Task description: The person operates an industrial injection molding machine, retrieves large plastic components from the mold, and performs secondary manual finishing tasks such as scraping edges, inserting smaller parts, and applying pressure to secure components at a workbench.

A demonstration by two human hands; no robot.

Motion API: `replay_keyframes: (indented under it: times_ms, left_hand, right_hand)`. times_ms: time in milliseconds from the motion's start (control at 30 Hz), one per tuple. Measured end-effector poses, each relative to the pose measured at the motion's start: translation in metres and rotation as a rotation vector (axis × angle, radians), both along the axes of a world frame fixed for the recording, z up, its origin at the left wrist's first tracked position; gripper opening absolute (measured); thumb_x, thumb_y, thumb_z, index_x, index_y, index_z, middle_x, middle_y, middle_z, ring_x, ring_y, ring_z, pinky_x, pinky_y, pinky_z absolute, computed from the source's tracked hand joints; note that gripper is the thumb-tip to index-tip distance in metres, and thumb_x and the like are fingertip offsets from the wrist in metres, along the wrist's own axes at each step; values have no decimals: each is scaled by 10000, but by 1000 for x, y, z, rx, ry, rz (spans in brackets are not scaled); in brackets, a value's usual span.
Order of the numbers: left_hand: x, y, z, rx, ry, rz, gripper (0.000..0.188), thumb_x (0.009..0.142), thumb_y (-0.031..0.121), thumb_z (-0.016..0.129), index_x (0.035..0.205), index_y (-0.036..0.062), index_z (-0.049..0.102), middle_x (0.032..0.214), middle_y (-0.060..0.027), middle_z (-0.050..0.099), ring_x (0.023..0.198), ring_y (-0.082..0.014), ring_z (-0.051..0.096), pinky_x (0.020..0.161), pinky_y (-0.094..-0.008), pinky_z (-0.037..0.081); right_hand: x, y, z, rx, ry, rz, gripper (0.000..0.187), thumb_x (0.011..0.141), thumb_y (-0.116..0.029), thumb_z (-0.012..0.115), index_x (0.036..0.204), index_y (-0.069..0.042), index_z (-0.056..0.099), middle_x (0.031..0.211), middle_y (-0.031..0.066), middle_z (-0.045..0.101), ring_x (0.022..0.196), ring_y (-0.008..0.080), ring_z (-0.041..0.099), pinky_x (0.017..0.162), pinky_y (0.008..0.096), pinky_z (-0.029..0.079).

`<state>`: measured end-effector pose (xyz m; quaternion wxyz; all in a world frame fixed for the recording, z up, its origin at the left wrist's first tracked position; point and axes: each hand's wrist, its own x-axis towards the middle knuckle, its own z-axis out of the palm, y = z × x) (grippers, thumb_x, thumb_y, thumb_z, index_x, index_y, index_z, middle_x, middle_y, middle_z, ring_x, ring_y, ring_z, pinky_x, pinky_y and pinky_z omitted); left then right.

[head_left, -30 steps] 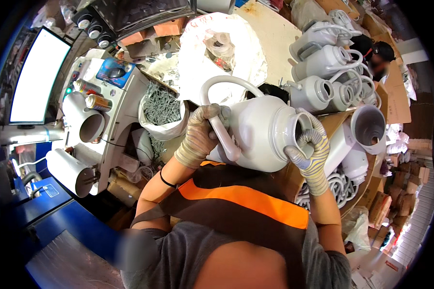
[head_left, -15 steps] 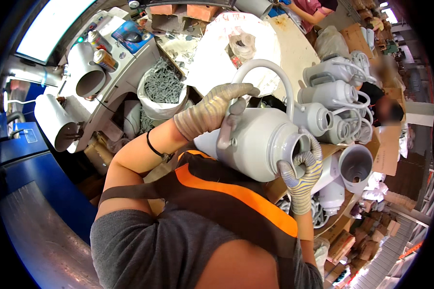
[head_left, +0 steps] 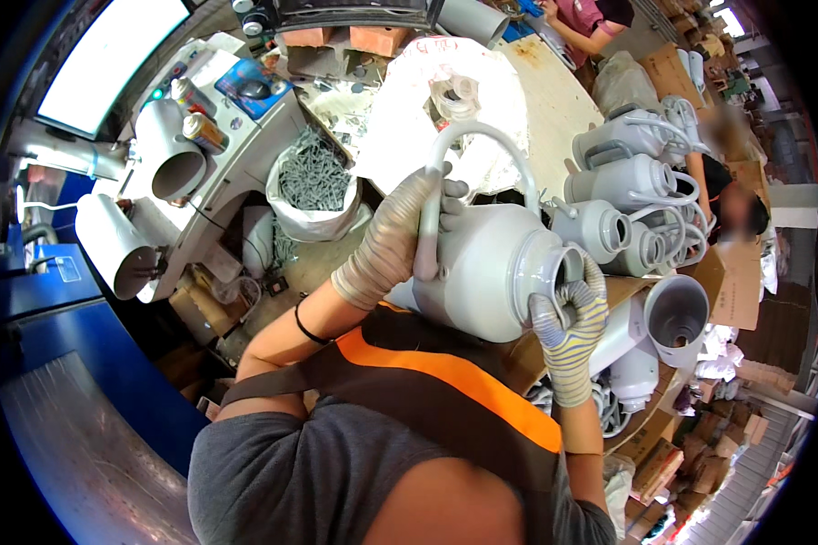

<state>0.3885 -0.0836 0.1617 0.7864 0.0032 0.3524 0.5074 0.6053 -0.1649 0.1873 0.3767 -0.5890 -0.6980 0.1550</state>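
In front of my chest lies a grey plastic jug body (head_left: 482,265), tilted on its side with its round neck toward the right. A curved grey handle (head_left: 482,130) arches above it, and my left hand (head_left: 400,232) in a striped work glove is closed around the handle's left leg. My right hand (head_left: 574,329), also gloved, grips the rim of the neck, with the thumb outside and some fingers at the opening. The jug's lower left end is partly hidden by my left forearm and apron.
Several similar grey jugs (head_left: 623,182) lie on the right, beside a wide grey tube (head_left: 673,318). Ahead stand a white sack of grey plastic pieces (head_left: 314,182) and a white sheet (head_left: 400,100) on a table. A blue machine (head_left: 82,363) is at left; people work farther off.
My left hand has shifted down onto the handle's left leg, and the handle now stands more upright, closer to the jug's neck. My right hand stays on the rim.
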Motion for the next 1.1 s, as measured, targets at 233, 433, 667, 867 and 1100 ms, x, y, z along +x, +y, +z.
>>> replay_keyframes:
  times_ms: [233, 433, 667, 867, 1100]
  left_hand:
    - [-29, -14, 3, 470, 372, -500, 435, 812, 198, 600, 1175, -26, 512, 759, -18, 583, 514, -68, 494, 506, -185, 426]
    - [-14, -18, -15, 258, -31, -306, 203, 785, 201, 592, 902, 37, 574, 581, -26, 536, 463, -107, 465, 448, -218, 403]
    - [-4, -10, -12, 502, 224, -295, 281, 802, 185, 611, 1009, 8, 540, 547, -37, 535, 438, -100, 480, 434, -218, 412]
    - [9, -8, -13, 535, 397, -255, 294, 824, 190, 604, 1047, 12, 532, 710, -25, 547, 614, -78, 503, 578, -213, 430]
    - [37, 19, -24, 697, 723, -133, 489, 856, 282, 622, 1213, -17, 475, 1018, -107, 557, 915, -165, 529, 801, -266, 440]
  right_hand:
    - [-11, -3, 35, 238, -28, 294, 515, 607, -360, 860, 692, -98, 425, 1196, 207, 525, 1097, 451, 559, 901, 487, 488]
    - [4, 2, 28, 139, -13, 140, 470, 599, -321, 841, 657, -77, 443, 1139, 243, 584, 1040, 363, 610, 857, 410, 499]
    - [7, 4, 20, 155, 51, 84, 452, 599, -296, 829, 636, -55, 448, 1146, 248, 582, 1015, 352, 608, 864, 411, 488]
    - [0, 0, 20, 242, 31, 112, 449, 613, -295, 826, 652, -72, 439, 1173, 249, 553, 1053, 387, 583, 888, 442, 480]
    - [14, 16, 22, 383, -16, 103, 422, 633, -237, 821, 676, -81, 431, 1183, 237, 533, 1070, 401, 571, 865, 438, 499]
